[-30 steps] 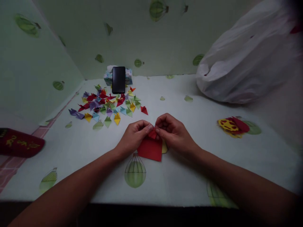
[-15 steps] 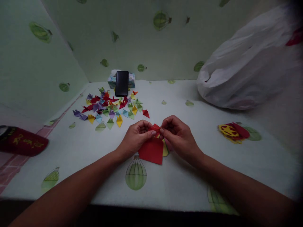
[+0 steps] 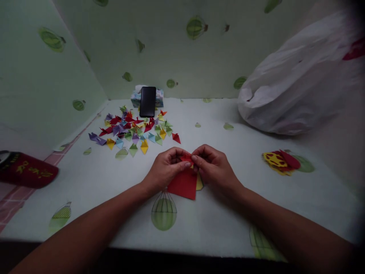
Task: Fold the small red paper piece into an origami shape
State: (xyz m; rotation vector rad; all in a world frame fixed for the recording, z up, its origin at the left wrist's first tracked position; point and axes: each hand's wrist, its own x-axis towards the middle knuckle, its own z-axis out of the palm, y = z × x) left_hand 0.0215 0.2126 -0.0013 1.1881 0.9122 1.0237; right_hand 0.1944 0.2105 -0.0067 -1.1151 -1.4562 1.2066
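Between my two hands is a small folded piece of red paper. My left hand pinches it from the left, thumb on top. My right hand grips its other side between thumb and fingers. Fingertips cover much of the fold, so its exact shape is hidden. Just below lies a flat red paper square on the table, with a yellow sheet showing at its right edge. Beyond my left hand, several folded paper cranes in many colours are heaped.
A black phone leans on a tissue box behind the cranes. At the left edge lies a red can. A white plastic bag bulges at the back right, with yellow and red cut-outs in front of it.
My fingers have closed in around the folded red paper, and less of it shows. Both hands stay in nearly the same place; the view has shifted slightly.
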